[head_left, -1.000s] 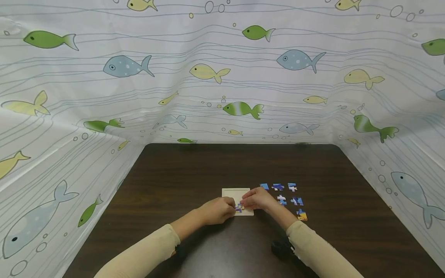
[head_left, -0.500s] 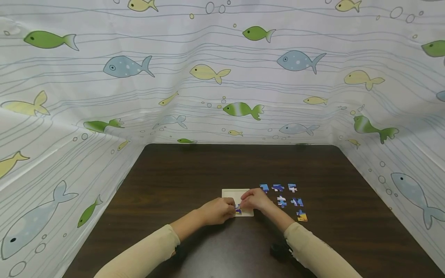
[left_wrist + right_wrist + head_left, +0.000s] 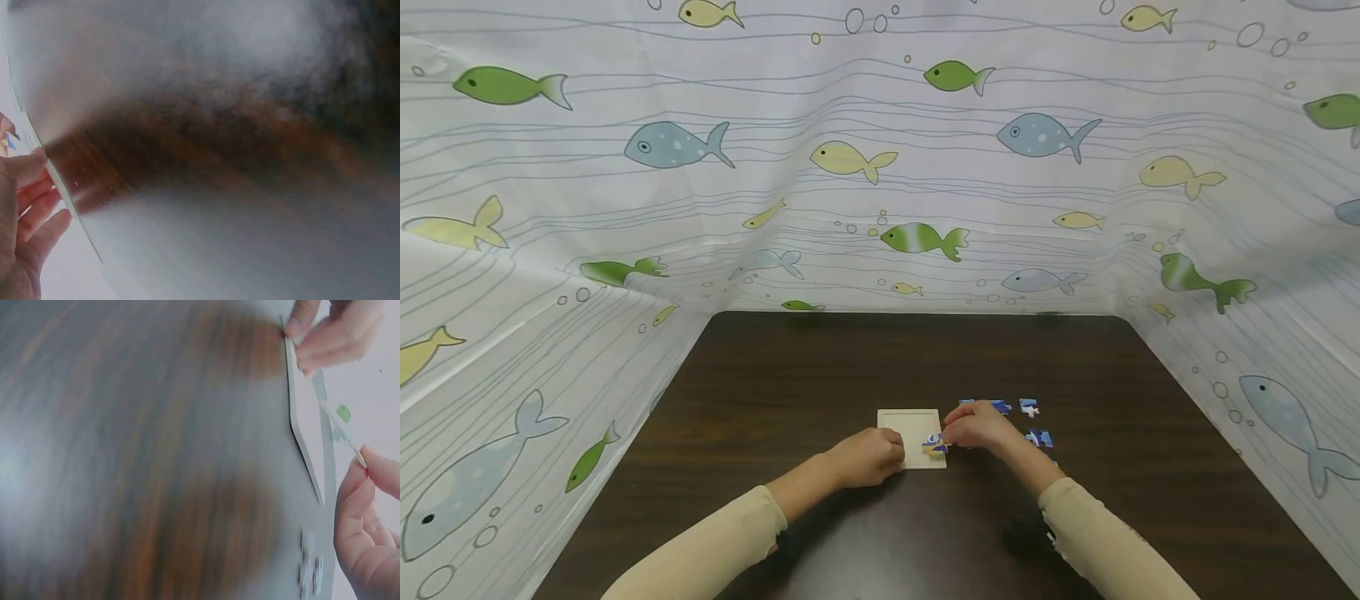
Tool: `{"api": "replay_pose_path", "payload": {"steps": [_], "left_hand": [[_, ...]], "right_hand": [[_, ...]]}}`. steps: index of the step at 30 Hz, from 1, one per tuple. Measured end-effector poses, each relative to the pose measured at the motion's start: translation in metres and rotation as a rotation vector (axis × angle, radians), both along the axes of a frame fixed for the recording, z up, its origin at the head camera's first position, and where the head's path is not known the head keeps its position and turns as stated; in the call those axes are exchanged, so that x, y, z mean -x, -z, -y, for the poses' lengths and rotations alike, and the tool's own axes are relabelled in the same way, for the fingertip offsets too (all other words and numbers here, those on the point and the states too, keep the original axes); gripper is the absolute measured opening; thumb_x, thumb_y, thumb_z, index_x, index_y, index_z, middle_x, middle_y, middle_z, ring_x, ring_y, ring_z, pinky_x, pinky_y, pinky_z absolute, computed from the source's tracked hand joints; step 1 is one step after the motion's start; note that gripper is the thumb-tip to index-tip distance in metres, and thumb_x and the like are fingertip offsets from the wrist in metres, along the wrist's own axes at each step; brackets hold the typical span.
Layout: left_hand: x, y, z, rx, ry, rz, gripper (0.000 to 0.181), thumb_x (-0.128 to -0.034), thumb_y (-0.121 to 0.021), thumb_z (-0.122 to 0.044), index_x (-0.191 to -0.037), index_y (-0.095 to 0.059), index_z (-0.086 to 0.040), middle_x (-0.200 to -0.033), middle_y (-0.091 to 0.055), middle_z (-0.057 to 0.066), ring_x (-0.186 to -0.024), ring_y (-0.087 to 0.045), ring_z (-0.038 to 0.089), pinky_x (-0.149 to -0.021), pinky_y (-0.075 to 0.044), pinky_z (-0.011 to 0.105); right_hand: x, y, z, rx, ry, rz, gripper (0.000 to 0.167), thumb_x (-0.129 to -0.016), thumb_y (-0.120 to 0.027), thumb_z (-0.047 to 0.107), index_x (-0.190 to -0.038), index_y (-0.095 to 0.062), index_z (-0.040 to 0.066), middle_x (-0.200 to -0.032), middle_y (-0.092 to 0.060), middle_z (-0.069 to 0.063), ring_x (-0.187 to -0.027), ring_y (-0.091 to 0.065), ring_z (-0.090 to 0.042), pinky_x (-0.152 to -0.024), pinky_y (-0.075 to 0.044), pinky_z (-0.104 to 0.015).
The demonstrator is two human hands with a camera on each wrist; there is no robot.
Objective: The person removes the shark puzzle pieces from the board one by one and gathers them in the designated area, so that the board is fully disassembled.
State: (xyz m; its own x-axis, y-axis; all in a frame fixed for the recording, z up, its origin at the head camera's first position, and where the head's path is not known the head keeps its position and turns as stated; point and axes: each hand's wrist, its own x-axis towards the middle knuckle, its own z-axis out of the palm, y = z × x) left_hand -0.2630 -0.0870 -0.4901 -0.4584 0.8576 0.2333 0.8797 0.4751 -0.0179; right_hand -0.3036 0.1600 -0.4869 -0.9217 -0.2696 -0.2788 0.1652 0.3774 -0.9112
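A pale square puzzle tray (image 3: pixel 912 423) lies on the dark table in the head view. At its left edge is my left hand (image 3: pixel 865 457), gripping the rim with thumb and fingers; the left wrist view shows this left hand (image 3: pixel 31 222) along the tray edge. Over the tray's right side, my right hand (image 3: pixel 985 427) pinches a blue, white and yellow jigsaw piece (image 3: pixel 935 447). Seen from the right wrist, the jigsaw piece (image 3: pixel 341 430) is tilted and raised above the tray (image 3: pixel 307 434), held by one end between thumb and fingertip.
Several loose jigsaw pieces (image 3: pixel 1028 407) lie right of the tray, some hidden behind my right hand and forearm. A white sheet (image 3: pixel 842 275) printed with fish stands around the table's back and sides. The dark tabletop (image 3: pixel 790 367) reflects light near the front.
My right hand has moved right, carrying the jigsaw piece from the tray's lower middle toward its right edge. It now covers more of the loose pieces. My left hand stays at the tray.
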Motion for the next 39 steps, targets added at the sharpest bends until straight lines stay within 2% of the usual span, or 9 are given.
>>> {"api": "replay_pose_path", "payload": {"steps": [6,13,17,24,32,36,39], "left_hand": [[0.0,0.001,0.0,-0.016,0.014,0.001,0.011,-0.0876,-0.069,-0.016,-0.077,-0.067,-0.014,-0.08,-0.064,-0.007,-0.074,-0.06,0.003,-0.069,-0.048,0.014],[-0.001,0.0,0.0,0.014,-0.03,0.051,0.013,-0.0898,-0.067,-0.017,-0.077,-0.067,-0.015,-0.08,-0.063,-0.008,-0.074,-0.058,0.001,-0.069,-0.047,0.012],[-0.001,0.001,-0.001,-0.003,-0.013,0.047,0.014,-0.0891,-0.068,-0.016,-0.075,-0.065,-0.015,-0.077,-0.061,-0.007,-0.071,-0.055,0.001,-0.067,-0.046,0.013],[0.001,0.002,0.0,-0.014,0.004,0.022,0.017,-0.0884,-0.069,-0.016,-0.072,-0.063,-0.016,-0.074,-0.058,-0.008,-0.067,-0.05,-0.001,-0.063,-0.043,0.012],[0.003,0.002,0.0,-0.011,-0.002,0.026,0.019,-0.0884,-0.069,-0.016,-0.07,-0.062,-0.016,-0.072,-0.056,-0.008,-0.065,-0.046,-0.001,-0.062,-0.042,0.012],[0.004,0.002,0.0,-0.013,-0.003,0.023,0.02,-0.0882,-0.069,-0.016,-0.07,-0.061,-0.016,-0.072,-0.055,-0.008,-0.064,-0.043,-0.001,-0.061,-0.041,0.012],[0.004,0.003,0.0,-0.024,-0.001,0.027,0.02,-0.0878,-0.069,-0.016,-0.069,-0.061,-0.016,-0.071,-0.054,-0.008,-0.063,-0.042,-0.002,-0.06,-0.04,0.012]], "right_hand": [[-0.001,0.003,-0.028,0.003,0.034,0.016,0.04,-0.075,-0.076,0.007,-0.109,-0.062,-0.01,-0.088,-0.072,-0.007,-0.077,-0.067,-0.014,-0.071,-0.056,-0.031],[-0.009,0.005,-0.059,-0.011,0.048,0.013,0.042,-0.076,-0.075,0.01,-0.111,-0.06,-0.01,-0.094,-0.07,-0.008,-0.085,-0.066,-0.015,-0.082,-0.055,-0.037],[-0.015,0.004,-0.074,-0.031,0.056,0.021,0.043,-0.078,-0.075,0.012,-0.113,-0.06,-0.009,-0.101,-0.068,-0.011,-0.089,-0.066,-0.017,-0.085,-0.054,-0.039],[-0.022,0.0,-0.095,-0.065,0.048,0.037,0.044,-0.08,-0.074,0.016,-0.114,-0.06,-0.008,-0.099,-0.069,-0.009,-0.089,-0.066,-0.016,-0.082,-0.055,-0.036],[-0.026,-0.001,-0.109,-0.03,0.007,0.042,0.039,-0.081,-0.072,0.012,-0.111,-0.059,-0.011,-0.085,-0.068,-0.003,-0.074,-0.062,-0.013,-0.067,-0.053,-0.028],[-0.026,0.001,-0.111,-0.079,0.016,0.038,0.034,-0.08,-0.072,0.009,-0.106,-0.06,-0.009,-0.081,-0.068,-0.004,-0.071,-0.062,-0.014,-0.065,-0.052,-0.029],[-0.028,0.002,-0.112,-0.133,0.009,-0.007,0.03,-0.078,-0.073,0.006,-0.101,-0.061,-0.009,-0.079,-0.069,-0.006,-0.069,-0.063,-0.014,-0.063,-0.053,-0.03]]}}
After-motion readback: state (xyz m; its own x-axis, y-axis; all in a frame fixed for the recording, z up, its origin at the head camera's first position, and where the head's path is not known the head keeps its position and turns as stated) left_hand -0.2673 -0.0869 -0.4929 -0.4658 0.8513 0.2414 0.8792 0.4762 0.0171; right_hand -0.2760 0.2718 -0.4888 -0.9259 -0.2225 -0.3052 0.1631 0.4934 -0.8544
